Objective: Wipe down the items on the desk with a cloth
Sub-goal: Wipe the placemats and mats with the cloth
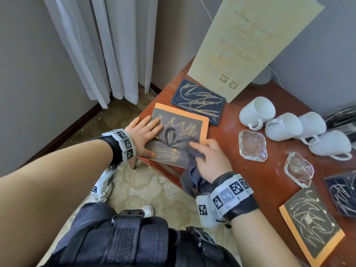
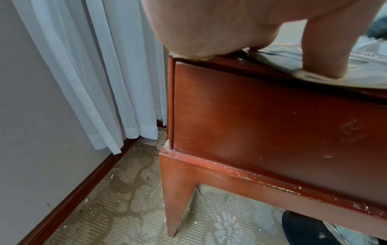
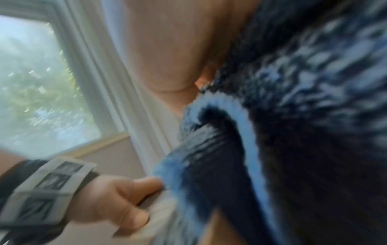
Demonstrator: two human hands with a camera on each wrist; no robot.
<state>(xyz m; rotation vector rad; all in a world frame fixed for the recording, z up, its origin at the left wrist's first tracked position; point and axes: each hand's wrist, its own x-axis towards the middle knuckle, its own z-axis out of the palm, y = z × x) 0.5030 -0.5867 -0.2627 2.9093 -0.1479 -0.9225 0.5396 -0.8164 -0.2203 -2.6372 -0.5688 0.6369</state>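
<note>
Left hand (image 1: 143, 136): flat, fingers straight, steadying orange-framed board (image 1: 180, 134).
Right hand (image 1: 210, 160): fingers clutching cloth (image 1: 192, 170) on that board.
Done: board partly wiped.
Left: other boards, cups beside it.

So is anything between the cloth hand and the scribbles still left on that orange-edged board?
Nothing visible. The right hand presses the cloth on the lower right of the orange-edged board; the remaining yellow scribbles lie bare just above it. The left hand lies flat on the board's left edge, beside that path, its fingertips near the leftmost marks.
</note>
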